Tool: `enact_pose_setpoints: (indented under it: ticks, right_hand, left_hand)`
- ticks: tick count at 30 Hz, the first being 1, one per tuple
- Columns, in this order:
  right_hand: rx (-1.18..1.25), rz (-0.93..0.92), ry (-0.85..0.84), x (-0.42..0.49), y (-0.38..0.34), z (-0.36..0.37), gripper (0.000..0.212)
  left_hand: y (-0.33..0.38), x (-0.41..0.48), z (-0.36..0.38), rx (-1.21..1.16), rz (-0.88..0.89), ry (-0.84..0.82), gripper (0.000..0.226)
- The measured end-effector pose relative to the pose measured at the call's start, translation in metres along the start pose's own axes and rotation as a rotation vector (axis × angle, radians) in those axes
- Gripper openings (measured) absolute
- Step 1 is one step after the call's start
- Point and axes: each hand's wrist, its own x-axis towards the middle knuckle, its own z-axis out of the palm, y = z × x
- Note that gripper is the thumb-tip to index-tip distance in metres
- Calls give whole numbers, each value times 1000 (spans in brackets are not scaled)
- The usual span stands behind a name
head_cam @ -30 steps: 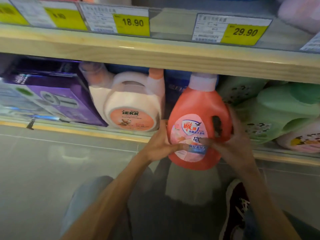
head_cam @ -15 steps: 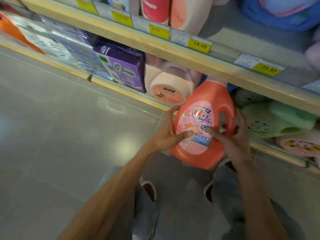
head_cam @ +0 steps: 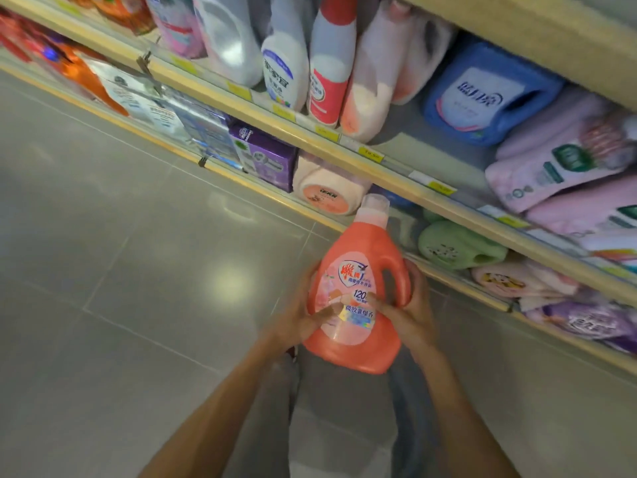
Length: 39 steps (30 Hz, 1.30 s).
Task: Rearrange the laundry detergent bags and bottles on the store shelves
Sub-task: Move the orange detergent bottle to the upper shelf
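Note:
An orange-red detergent bottle (head_cam: 358,270) with a pale pink cap and an oval label is upright in front of the bottom shelf, clear of it. My left hand (head_cam: 300,315) grips its left side with the thumb across the label. My right hand (head_cam: 406,312) holds the right side by the handle. On the bottom shelf lie a peach jug (head_cam: 325,193), a purple box (head_cam: 263,157) and a green bottle (head_cam: 455,244). The shelf above carries white, red and pink bottles (head_cam: 324,67), a blue jug (head_cam: 489,94) and pink refill bags (head_cam: 565,167).
Wooden shelf edges (head_cam: 389,170) with yellow price tags run diagonally from upper left to lower right. Grey tiled floor (head_cam: 120,270) fills the left. My legs and shoes are below the bottle. More bags and boxes (head_cam: 113,88) sit at far left.
The bottle has come out from the bottom shelf and away from it, still in both hands. My view has risen and pulled back, showing the upper shelf.

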Motion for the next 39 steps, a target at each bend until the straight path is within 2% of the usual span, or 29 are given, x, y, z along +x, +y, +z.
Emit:
enact_pose_setpoints:
  ticks: [3,6,11,17,22,28,33,39]
  right_hand:
    - [10,11,-5,-29,-23,-4,95]
    - [-3,2,-18,-62,-58,-11,102]
    - [5,-59,-6,-116,-113,-23,101]
    - [37,-126,-69,-177,-171,-49,101]
    - [70,-244,-61,-221,-214,-76,108]
    - [67,-416,-44,-270,-268,-114,92]
    - [129,-519,6,-316,-308,-135,92]
    - [176,-663,38,-367,-340,-160,80]
  left_hand:
    - [21,-33,0,-11,-24,-1,86]
    - [55,-67,-2,18,-24,-11,90]
    - [111,-126,0,23,31,-36,87]
    - [177,-199,18,43,116,-7,85]
    - [225,-261,49,32,193,133,81]
    - [272,-321,83,10,326,236,79]
    - [320,-370,99,71,440,240,78]
    - [358,-418,118,110,571,258,79]
